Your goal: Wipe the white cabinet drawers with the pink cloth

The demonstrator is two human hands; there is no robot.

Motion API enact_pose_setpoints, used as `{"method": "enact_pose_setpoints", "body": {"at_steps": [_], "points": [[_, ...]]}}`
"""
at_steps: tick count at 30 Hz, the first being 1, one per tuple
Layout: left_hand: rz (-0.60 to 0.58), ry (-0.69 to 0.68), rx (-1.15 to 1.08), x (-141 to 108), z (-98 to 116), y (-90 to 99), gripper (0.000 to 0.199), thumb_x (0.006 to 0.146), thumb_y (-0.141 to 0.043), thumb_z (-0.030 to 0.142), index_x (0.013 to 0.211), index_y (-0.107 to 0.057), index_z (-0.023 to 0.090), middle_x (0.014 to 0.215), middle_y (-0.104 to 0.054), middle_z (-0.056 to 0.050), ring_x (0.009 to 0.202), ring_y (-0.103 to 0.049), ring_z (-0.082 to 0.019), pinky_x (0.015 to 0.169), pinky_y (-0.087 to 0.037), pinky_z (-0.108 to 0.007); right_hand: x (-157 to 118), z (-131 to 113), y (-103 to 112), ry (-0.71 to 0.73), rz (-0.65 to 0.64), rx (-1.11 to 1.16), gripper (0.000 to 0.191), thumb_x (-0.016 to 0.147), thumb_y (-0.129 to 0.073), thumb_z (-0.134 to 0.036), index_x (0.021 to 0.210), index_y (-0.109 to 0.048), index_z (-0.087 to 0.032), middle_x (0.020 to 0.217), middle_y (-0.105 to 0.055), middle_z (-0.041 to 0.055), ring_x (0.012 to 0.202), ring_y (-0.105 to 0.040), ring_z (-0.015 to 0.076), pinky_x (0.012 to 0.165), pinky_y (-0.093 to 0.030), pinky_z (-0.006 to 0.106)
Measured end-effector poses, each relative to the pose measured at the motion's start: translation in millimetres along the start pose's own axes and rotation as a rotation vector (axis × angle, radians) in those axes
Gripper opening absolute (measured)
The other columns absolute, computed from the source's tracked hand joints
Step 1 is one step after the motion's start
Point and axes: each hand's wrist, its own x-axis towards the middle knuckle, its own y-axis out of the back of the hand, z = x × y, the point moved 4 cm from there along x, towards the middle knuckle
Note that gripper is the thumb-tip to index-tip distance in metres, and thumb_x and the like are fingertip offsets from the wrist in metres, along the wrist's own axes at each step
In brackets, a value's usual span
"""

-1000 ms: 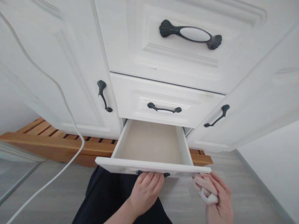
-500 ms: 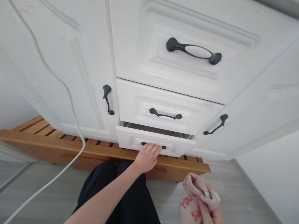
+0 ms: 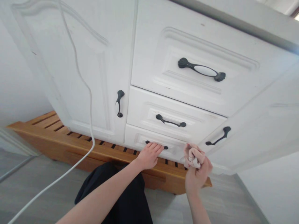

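Observation:
My left hand (image 3: 149, 155) has its fingers curled over the dark handle (image 3: 166, 147) of the bottom drawer (image 3: 136, 140). That drawer sits flush in the white cabinet (image 3: 151, 73). In my right hand (image 3: 198, 175) is a bunched, pale pink cloth (image 3: 194, 156), gripped close to the drawer's right end. Whether the cloth touches the drawer front, I cannot tell. Just above, the middle drawer (image 3: 142, 104) is closed and has a dark handle (image 3: 171, 122) with a white inlay.
A slatted wooden bench (image 3: 56, 137) runs under the cabinet. One white cable (image 3: 77, 166) hangs down the left door and across the bench. Cabinet doors with dark handles (image 3: 119, 103) flank the drawers. My knees are close to the bench front.
The bottom drawer has gone from partly pulled out to closed, my left hand staying on its handle. My right hand has risen with the cloth from low right to the drawer's right end.

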Motion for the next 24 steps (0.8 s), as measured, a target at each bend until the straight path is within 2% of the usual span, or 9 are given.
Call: {"method": "enact_pose_setpoints", "body": {"at_steps": [3,6,8,10,13,16,19,21,24], "points": [[0.047,0.058,-0.002,-22,2,-0.2,0.059,0.086,-0.050,0.018,0.144,-0.039,0.020,0.139,-0.054,-0.006,0.128,-0.045,-0.024,0.113,-0.032,-0.039,6,11,-40,0.081,0.019,-0.065,0.042,0.086,-0.049,-0.025,0.125,-0.058,-0.011,0.117,-0.055,0.0177,0.110,-0.049,0.0309,0.096,-0.039,0.053],[0.090,0.156,-0.072,-69,4,-19.4,0.057,0.087,-0.049,0.014,0.143,-0.042,0.024,0.138,-0.055,-0.005,0.127,-0.048,-0.023,0.114,-0.035,-0.040,-1,-2,-74,0.139,-0.021,-0.083,0.040,0.085,-0.051,-0.020,0.123,-0.061,-0.012,0.116,-0.054,0.0176,0.111,-0.048,0.0317,0.096,-0.038,0.054],[0.079,0.266,-0.153,-108,5,-40.6,0.058,0.085,-0.046,0.009,0.140,-0.045,0.026,0.138,-0.055,-0.004,0.128,-0.049,-0.021,0.112,-0.040,-0.039,-9,-28,-95,0.206,-0.123,-0.077,0.041,0.086,-0.046,-0.013,0.125,-0.061,-0.016,0.119,-0.055,0.0165,0.112,-0.048,0.0305,0.097,-0.037,0.053],[0.094,0.460,-0.214,-146,2,-59.9,0.046,0.087,-0.045,0.011,0.129,-0.055,0.027,0.132,-0.058,-0.005,0.122,-0.054,-0.022,0.104,-0.048,-0.041,-17,-64,-117,0.277,-0.232,-0.081,0.045,0.088,-0.042,-0.008,0.126,-0.061,-0.020,0.121,-0.056,0.0148,0.113,-0.048,0.0292,0.098,-0.036,0.051],[0.270,0.724,-0.265,-190,-6,-72.9,0.028,0.093,-0.046,0.022,0.117,-0.060,0.022,0.123,-0.060,-0.009,0.116,-0.059,-0.023,0.102,-0.052,-0.047,-28,-121,-158,0.324,-0.385,-0.148,0.040,0.093,-0.047,-0.013,0.128,-0.060,-0.027,0.126,-0.058,0.0117,0.115,-0.047,0.0290,0.097,-0.034,0.049],[0.344,0.749,-0.301,-205,-14,-76.3,0.028,0.094,-0.048,0.026,0.119,-0.059,0.023,0.124,-0.059,-0.010,0.117,-0.058,-0.025,0.101,-0.053,-0.051,-39,-170,-203,0.389,-0.520,-0.194,0.036,0.098,-0.048,-0.028,0.133,-0.053,-0.031,0.131,-0.058,0.0089,0.118,-0.046,0.0286,0.096,-0.033,0.048],[0.354,0.761,-0.308,-208,-23,-77.9,0.030,0.094,-0.047,0.027,0.120,-0.059,0.022,0.124,-0.059,-0.011,0.118,-0.057,-0.025,0.102,-0.052,-0.052,-48,-205,-233,0.511,-0.570,-0.147,0.033,0.101,-0.044,-0.034,0.133,-0.051,-0.030,0.131,-0.060,0.0064,0.120,-0.046,0.0250,0.095,-0.034,0.045],[0.367,0.781,-0.301,-209,-29,-79.2,0.031,0.094,-0.046,0.027,0.121,-0.059,0.021,0.125,-0.058,-0.011,0.119,-0.056,-0.026,0.103,-0.050,-0.052,-50,-213,-241,0.594,-0.580,-0.120,0.029,0.102,-0.042,-0.034,0.129,-0.052,-0.029,0.130,-0.061,0.0045,0.121,-0.047,0.0226,0.094,-0.034,0.043],[0.376,0.792,-0.306,-211,-32,-81.8,0.032,0.094,-0.047,0.027,0.122,-0.059,0.022,0.125,-0.057,-0.011,0.119,-0.055,-0.025,0.104,-0.049,-0.052,-47,-205,-233,0.711,-0.575,-0.110,0.027,0.102,-0.042,-0.033,0.127,-0.053,-0.030,0.129,-0.063,0.0020,0.120,-0.049,0.0200,0.093,-0.034,0.040]]}}
